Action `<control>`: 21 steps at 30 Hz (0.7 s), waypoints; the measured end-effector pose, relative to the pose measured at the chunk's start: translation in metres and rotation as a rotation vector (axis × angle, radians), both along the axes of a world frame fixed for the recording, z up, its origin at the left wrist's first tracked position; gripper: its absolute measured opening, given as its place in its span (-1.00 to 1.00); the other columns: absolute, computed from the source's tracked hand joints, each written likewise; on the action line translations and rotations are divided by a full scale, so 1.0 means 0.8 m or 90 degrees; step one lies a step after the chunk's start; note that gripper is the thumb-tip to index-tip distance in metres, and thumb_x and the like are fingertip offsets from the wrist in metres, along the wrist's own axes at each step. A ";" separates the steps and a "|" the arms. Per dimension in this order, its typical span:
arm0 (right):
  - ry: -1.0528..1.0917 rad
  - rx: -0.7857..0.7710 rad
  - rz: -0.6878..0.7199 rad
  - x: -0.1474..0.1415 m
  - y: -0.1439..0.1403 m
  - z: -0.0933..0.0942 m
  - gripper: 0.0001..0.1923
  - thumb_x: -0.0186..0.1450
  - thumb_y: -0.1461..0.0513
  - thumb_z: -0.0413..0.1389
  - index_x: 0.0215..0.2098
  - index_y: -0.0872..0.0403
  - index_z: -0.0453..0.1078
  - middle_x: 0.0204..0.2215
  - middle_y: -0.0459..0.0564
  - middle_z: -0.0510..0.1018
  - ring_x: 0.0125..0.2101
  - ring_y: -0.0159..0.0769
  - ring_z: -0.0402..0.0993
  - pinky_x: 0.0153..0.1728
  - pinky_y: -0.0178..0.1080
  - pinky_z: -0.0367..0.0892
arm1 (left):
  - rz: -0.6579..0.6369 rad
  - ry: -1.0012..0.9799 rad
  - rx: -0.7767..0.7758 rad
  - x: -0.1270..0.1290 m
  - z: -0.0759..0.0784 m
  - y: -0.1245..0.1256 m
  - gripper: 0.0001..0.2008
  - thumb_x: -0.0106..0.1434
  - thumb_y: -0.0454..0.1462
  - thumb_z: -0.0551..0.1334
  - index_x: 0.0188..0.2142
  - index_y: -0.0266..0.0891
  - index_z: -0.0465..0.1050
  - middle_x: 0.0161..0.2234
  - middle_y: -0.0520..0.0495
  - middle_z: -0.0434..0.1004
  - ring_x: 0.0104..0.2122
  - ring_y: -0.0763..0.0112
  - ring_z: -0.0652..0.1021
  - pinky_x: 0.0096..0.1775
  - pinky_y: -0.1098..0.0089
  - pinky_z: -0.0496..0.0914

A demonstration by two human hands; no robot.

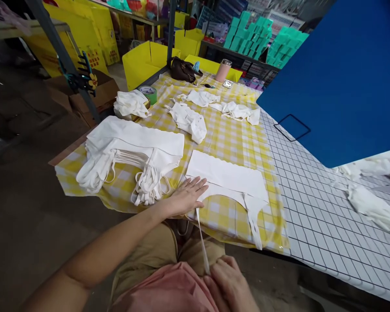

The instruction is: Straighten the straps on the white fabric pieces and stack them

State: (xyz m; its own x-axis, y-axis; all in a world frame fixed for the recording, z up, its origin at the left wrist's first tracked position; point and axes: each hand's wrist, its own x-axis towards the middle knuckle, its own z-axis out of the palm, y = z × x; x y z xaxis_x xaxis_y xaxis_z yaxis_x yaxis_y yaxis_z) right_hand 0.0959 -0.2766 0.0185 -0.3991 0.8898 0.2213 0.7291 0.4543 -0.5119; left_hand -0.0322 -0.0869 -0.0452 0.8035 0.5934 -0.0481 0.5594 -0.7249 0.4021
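Observation:
A white strappy top (229,173) lies flat on the yellow checked tablecloth (227,216) in front of me. My left hand (186,197) rests palm down on its left part, fingers stretched out. From under that hand a thin white strap (202,242) runs taut toward my body. My right hand (229,277) is closed on the strap's end, low over my lap. The top's other strap (255,227) hangs down at the right side. Left of it lies a stack of similar white tops (133,138), their straps bunched at the near edge.
Crumpled white garments (188,119) lie farther back. A white bundle (130,104), green tape roll (148,93), dark bag (183,69) and pink bottle (223,70) stand beyond. At right are a wire grid (305,195) and a large blue panel (344,86).

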 end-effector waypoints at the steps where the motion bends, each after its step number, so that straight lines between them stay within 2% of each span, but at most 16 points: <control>1: -0.024 -0.010 0.022 0.010 0.005 0.019 -0.74 0.30 0.31 -0.09 -0.56 0.06 0.08 -0.67 -0.18 0.30 -0.62 -0.47 0.24 -0.45 -0.37 0.18 | 0.001 -0.003 -0.005 0.000 0.001 0.000 -0.42 0.27 -0.14 0.10 0.22 -0.23 -0.01 0.28 -0.16 -0.14 0.27 0.25 -0.12 0.21 0.18 -0.10; 2: -0.045 -0.026 0.030 0.020 0.011 0.037 -0.75 0.30 0.30 -0.07 -0.55 0.05 0.09 -0.67 -0.18 0.30 -0.62 -0.47 0.25 -0.46 -0.38 0.18 | 0.002 -0.006 -0.011 0.000 0.002 -0.001 -0.42 0.26 -0.15 0.11 0.22 -0.24 0.00 0.28 -0.16 -0.13 0.27 0.25 -0.11 0.21 0.18 -0.10; 5: -0.098 -0.002 -0.039 0.048 0.032 0.082 -0.83 0.31 0.27 -0.05 -0.46 0.04 0.19 -0.61 -0.15 0.36 -0.58 -0.44 0.31 -0.50 -0.39 0.20 | 0.009 -0.023 -0.032 -0.002 0.006 0.000 -0.43 0.25 -0.17 0.13 0.21 -0.22 0.03 0.28 -0.15 -0.11 0.27 0.26 -0.09 0.21 0.18 -0.10; 8: -0.145 0.051 -0.082 0.067 0.056 0.110 -0.89 0.33 0.24 -0.08 -0.28 0.02 0.28 -0.48 -0.08 0.47 -0.48 -0.38 0.39 -0.47 -0.36 0.25 | 0.024 -0.040 -0.073 -0.003 0.015 -0.001 -0.45 0.23 -0.23 0.15 0.19 -0.24 0.07 0.27 -0.15 -0.10 0.27 0.26 -0.08 0.21 0.18 -0.11; 10: -0.163 0.044 -0.089 0.072 0.071 0.121 -0.85 0.34 0.22 -0.10 -0.26 0.00 0.30 -0.44 -0.07 0.50 -0.46 -0.35 0.42 -0.47 -0.34 0.26 | 0.046 -0.058 -0.128 -0.003 0.029 -0.005 -0.46 0.22 -0.29 0.15 0.18 -0.27 0.10 0.27 -0.18 -0.08 0.26 0.24 -0.06 0.22 0.15 -0.13; 13: -0.164 -0.017 -0.108 0.072 0.090 0.125 -0.81 0.34 0.19 -0.12 -0.31 0.00 0.31 -0.46 -0.06 0.50 -0.49 -0.34 0.41 -0.52 -0.33 0.25 | 0.032 -0.177 -0.272 0.000 0.067 -0.019 -0.53 0.24 -0.34 0.08 0.16 -0.24 0.15 0.23 -0.16 0.05 0.23 0.28 0.08 0.21 0.16 -0.09; 15: -0.160 -0.064 -0.112 0.070 0.101 0.122 -0.82 0.35 0.17 -0.13 -0.29 0.00 0.28 -0.44 -0.06 0.50 -0.50 -0.34 0.40 -0.53 -0.33 0.24 | -0.044 -0.319 -0.415 0.003 0.095 -0.031 -0.58 0.27 -0.29 0.04 0.13 -0.18 0.20 0.17 -0.10 0.21 0.16 0.35 0.23 0.17 0.26 0.05; 17: -0.157 -0.110 -0.101 0.068 0.108 0.118 -0.83 0.36 0.18 -0.16 -0.26 0.01 0.23 -0.45 -0.06 0.49 -0.50 -0.34 0.40 -0.52 -0.32 0.23 | -0.105 -0.425 -0.566 0.007 0.116 -0.041 -0.62 0.28 -0.21 0.06 0.08 -0.20 0.27 0.02 -0.10 0.40 0.01 0.38 0.39 0.04 0.36 0.22; 19: -0.158 -0.145 -0.079 0.068 0.115 0.113 -0.85 0.38 0.19 -0.19 -0.23 0.01 0.17 -0.45 -0.06 0.47 -0.48 -0.34 0.39 -0.50 -0.32 0.23 | -0.086 -0.473 -0.674 0.011 0.124 -0.047 -0.64 0.26 -0.12 0.09 -0.05 -0.28 0.37 -0.24 -0.10 0.53 -0.20 0.40 0.49 -0.11 0.41 0.31; 21: -0.169 -0.160 -0.042 0.071 0.120 0.108 -0.86 0.38 0.21 -0.21 -0.19 0.01 0.14 -0.41 -0.04 0.46 -0.44 -0.34 0.38 -0.47 -0.32 0.24 | -0.007 -0.490 -0.731 0.015 0.121 -0.049 -0.63 0.21 -0.05 0.14 -0.21 -0.33 0.44 -0.49 -0.03 0.50 -0.40 0.45 0.49 -0.22 0.43 0.32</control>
